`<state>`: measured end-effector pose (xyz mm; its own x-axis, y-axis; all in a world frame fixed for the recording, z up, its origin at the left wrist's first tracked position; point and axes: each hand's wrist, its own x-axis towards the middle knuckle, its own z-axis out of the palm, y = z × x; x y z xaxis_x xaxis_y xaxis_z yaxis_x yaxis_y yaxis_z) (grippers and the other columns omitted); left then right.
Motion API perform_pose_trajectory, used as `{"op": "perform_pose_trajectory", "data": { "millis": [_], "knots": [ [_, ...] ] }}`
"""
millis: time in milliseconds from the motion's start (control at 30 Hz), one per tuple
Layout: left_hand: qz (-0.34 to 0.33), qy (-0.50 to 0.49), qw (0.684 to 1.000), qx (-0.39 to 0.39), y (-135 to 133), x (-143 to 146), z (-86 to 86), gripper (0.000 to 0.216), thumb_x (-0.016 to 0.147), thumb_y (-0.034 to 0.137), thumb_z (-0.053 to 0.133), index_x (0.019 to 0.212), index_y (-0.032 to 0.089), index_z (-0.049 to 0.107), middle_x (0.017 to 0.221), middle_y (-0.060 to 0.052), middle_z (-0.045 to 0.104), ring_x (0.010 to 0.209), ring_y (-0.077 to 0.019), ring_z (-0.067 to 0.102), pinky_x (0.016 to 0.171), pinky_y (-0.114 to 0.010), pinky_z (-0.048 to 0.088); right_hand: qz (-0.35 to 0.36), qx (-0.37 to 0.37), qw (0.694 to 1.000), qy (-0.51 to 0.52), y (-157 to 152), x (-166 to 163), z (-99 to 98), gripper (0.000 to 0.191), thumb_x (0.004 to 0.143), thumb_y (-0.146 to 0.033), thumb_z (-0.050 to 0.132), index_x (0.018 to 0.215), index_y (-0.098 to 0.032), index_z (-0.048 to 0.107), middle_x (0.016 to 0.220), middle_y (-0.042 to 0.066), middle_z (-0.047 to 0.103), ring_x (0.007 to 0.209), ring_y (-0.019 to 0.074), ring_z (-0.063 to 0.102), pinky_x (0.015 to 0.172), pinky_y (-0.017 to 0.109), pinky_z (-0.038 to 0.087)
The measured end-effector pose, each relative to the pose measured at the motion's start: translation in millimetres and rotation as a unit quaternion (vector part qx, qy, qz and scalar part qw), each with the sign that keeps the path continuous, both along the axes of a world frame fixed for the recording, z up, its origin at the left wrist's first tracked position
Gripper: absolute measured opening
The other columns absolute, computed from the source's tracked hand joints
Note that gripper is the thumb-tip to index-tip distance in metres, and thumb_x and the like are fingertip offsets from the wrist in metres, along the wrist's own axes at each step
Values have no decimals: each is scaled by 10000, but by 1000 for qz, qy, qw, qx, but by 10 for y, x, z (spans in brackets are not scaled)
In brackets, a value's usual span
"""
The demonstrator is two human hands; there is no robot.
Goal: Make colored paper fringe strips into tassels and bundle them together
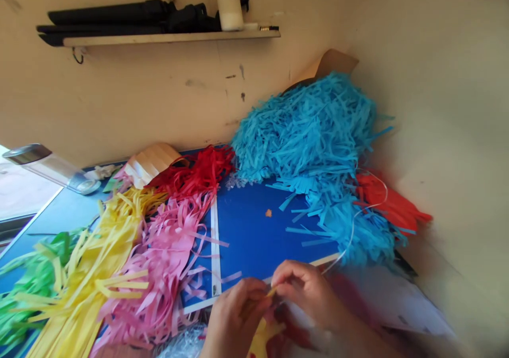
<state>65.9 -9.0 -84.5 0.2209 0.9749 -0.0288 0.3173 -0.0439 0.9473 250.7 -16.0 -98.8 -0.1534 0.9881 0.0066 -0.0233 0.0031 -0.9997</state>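
Note:
My left hand (237, 311) and my right hand (308, 293) meet low in the middle, just before the near edge of the blue table. Both have their fingertips pinched together on a small yellow paper strip (271, 291). Under them hangs more yellow paper (263, 339), partly hidden by the left hand, with blurred red beside it. A thin white string (352, 230) curves down from the blue fringe to just behind my right hand; whether it touches the hand, I cannot tell.
Fringed paper lies on the blue table (254, 220): green (29, 289), yellow (107, 241), pink (159, 262), red (207, 172) and a large blue heap (310, 130). A clear bottle (55, 169) tilts at left. Above, a wall shelf (170, 38) carries black objects.

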Motion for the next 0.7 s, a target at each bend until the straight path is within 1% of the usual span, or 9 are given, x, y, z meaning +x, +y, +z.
{"op": "perform_pose_trajectory", "data": {
  "millis": [67,133,200,267,300,367,467,567,700],
  "knots": [
    [-42,49,995,79,42,-20,37,125,789,375,737,850,266,732,734,-5,754,648,-147,705,606,-185,536,-6,35,999,-40,3,9,32,119,872,-265,671,775,-197,665,780,4,666,743,144,616,706,243,470],
    [-76,88,983,140,81,-35,79,69,804,328,730,826,264,746,716,-11,744,631,-140,695,589,-181,529,-17,74,994,-80,-9,5,67,144,895,-272,652,772,-197,661,774,4,665,737,140,612,704,239,460],
    [-85,108,977,164,101,-44,116,91,852,295,678,805,245,737,693,-19,725,609,-134,684,565,-179,527,-32,90,990,-99,-27,-6,93,172,924,-288,618,779,-201,652,769,3,658,721,136,605,685,235,455],
    [-76,117,974,179,101,-46,135,84,861,280,666,822,230,721,731,-32,731,640,-140,694,574,-184,542,-39,95,989,-106,-42,-15,109,188,939,-297,597,783,-205,646,770,4,659,721,137,610,683,236,460],
    [-66,117,971,198,97,-44,137,64,848,280,682,849,227,718,769,-41,741,683,-152,708,606,-195,560,-40,100,988,-107,-47,-18,115,183,939,-295,598,786,-207,646,775,4,664,727,138,617,688,236,466],
    [-48,104,960,256,84,-32,126,61,832,250,694,887,233,716,820,-43,757,756,-168,726,733,-243,591,-43,112,986,-116,-52,-23,128,148,931,-271,611,801,-214,652,793,4,682,746,140,637,706,233,478],
    [-34,87,940,327,71,-6,100,110,839,154,651,846,249,706,774,-9,752,729,-153,719,907,-329,565,-61,136,980,-135,-59,-27,159,104,916,-232,628,818,-229,661,807,0,703,769,142,660,730,230,496],
    [-36,95,932,347,68,16,86,148,831,106,641,829,247,687,762,9,743,697,-137,708,941,-348,544,-72,158,973,-150,-71,-30,194,90,903,-217,642,818,-239,662,799,-7,714,756,140,672,720,220,507],
    [-40,107,933,341,69,49,63,104,826,137,666,822,241,662,756,19,742,699,-135,712,944,-333,536,-84,187,964,-171,-82,-46,219,107,883,-164,643,808,-240,646,777,-19,718,723,127,675,698,202,506]
  ]
}}
